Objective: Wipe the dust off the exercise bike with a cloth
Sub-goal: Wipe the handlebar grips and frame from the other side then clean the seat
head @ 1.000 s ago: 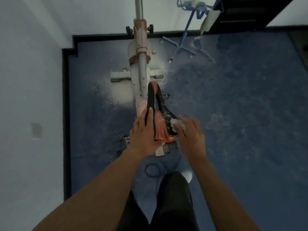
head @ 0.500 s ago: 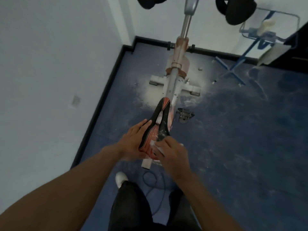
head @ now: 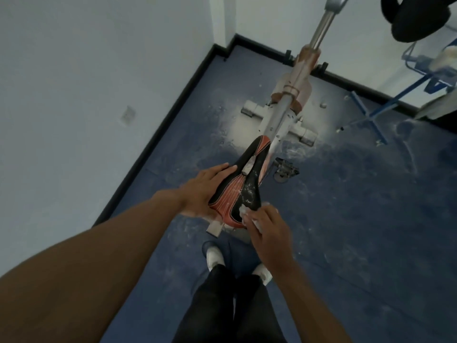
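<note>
The cloth (head: pixel 248 215) was found at the rear right edge of the saddle (head: pixel 241 185), moved there from the right flank where it had been noted a second earlier. It was held bunched under the curled fingers of the right hand (head: pixel 268 232), with only a small white fold visible beyond the knuckles. The left hand (head: pixel 202 189) was laid against the left side of the saddle as before, fingers extended and close together, palm pressed to the edge; it was judged to be steadying the seat rather than gripping it. The camera view had also been shifted, so that the handlebar grip (head: pixel 415 18) now appeared at the top right.

White flecks were still observed on the black right half of the saddle, just ahead of the cloth. The wiping of the saddle was therefore judged to be in progress and not complete. The frame (head: pixel 284 115) of the bike, dusted pale along its length, appeared untouched, as did the pedal (head: pixel 286 169).

The floor (head: pixel 358 231), a blue surface, was marked with white powder, heaviest around the base (head: pixel 252 108) of the bike and scattered thinly elsewhere. The bike was stood near a corner, with pale walls (head: pixel 74 82) and a black skirting (head: pixel 158 144). A blue metal stand (head: pixel 371 115) was recorded just beyond the bike on the right. The person's dark trousers and white shoes (head: pixel 215 258) were seen directly behind the saddle.
</note>
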`<move>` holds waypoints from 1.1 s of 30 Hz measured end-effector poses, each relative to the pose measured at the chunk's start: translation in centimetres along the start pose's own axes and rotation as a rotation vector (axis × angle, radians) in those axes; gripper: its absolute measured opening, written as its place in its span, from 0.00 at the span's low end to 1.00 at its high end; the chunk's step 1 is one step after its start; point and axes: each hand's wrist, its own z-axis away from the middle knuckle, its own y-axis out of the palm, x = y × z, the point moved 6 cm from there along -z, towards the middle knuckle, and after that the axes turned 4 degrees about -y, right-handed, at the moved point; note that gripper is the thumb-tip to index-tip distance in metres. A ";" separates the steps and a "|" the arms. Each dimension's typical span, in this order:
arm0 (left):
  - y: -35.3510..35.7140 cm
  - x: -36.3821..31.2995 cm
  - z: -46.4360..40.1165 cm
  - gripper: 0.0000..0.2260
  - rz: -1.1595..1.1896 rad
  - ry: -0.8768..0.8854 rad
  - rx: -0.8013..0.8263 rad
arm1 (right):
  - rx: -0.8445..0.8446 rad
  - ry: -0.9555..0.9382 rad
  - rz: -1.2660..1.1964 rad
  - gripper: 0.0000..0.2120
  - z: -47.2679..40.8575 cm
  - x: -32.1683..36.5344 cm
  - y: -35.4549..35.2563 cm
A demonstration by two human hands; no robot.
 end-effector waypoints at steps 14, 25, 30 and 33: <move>0.1 -0.1 0.2 0.59 0.066 0.054 -0.035 | -0.013 0.141 -0.011 0.11 1.3 -1.8 -1.1; 2.2 -2.5 2.5 0.62 -0.100 -0.270 -0.312 | 0.209 -0.136 0.108 0.08 -2.8 2.5 -0.1; 2.3 -3.0 2.7 0.61 -0.020 -0.381 -0.359 | 0.179 -0.137 0.164 0.04 -2.5 1.6 -2.6; 2.4 -2.9 2.6 0.61 0.001 -0.400 -0.360 | 0.219 -0.152 0.168 0.04 -4.9 3.0 -0.6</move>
